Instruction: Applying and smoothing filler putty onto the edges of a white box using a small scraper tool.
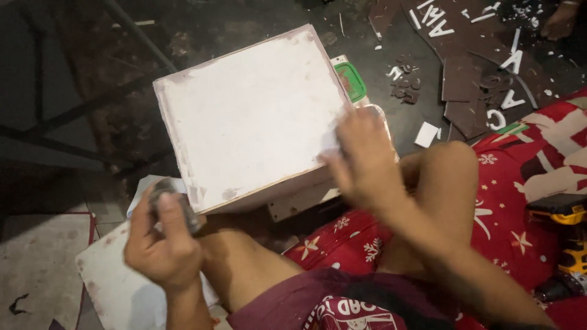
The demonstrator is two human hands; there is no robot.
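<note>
Two hands worked at a white board held over the lap.

The left hand point(162, 241) had its grip closed around a small dark block point(177, 205), just beside the near left corner of the board point(251, 116). The right hand point(364, 159) was blurred at the board's right edge; whether its grip was closed could not be told. The board rested tilted on the knees above a red blanket point(520, 183). Beyond it the floor point(379, 104) carried a green-lidded tub point(351, 82) and brown sheets with white letters point(465, 67). A yellow drill point(565, 235) lay at the right.
</note>
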